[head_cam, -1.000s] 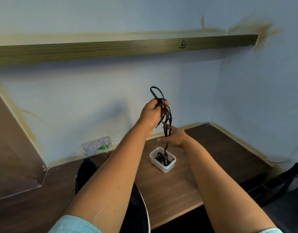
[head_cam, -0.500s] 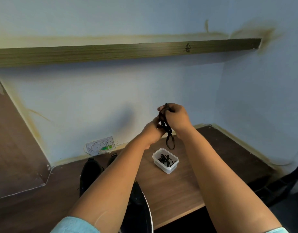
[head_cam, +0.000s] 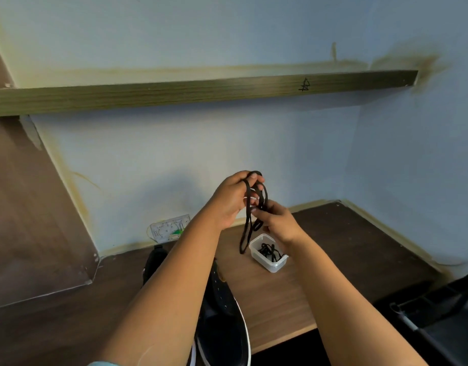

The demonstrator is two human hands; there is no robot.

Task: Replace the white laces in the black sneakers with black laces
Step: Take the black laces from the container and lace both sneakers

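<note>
My left hand (head_cam: 231, 199) holds a bundle of black laces (head_cam: 250, 225) raised above the desk, its fingers curled round the top loop. My right hand (head_cam: 276, 220) pinches the same bundle lower down, just right of the left hand. Loops of lace hang down towards a small clear plastic tub (head_cam: 270, 262) with more black lace inside. A black sneaker with a white sole edge (head_cam: 225, 315) lies on the desk under my left forearm, and a second black sneaker (head_cam: 154, 262) shows partly behind that arm. Whether the sneakers hold laces is hidden.
The wooden desk (head_cam: 293, 299) ends at a front edge near me. A wall socket plate (head_cam: 169, 228) sits at the back wall. A long wooden shelf (head_cam: 201, 92) runs overhead. A dark chair or bag (head_cam: 438, 313) stands at the lower right.
The lace bundle came fully out of the tub. My right hand moved from the top of the bundle to a lower spot, and a longer loop now hangs below my hands.
</note>
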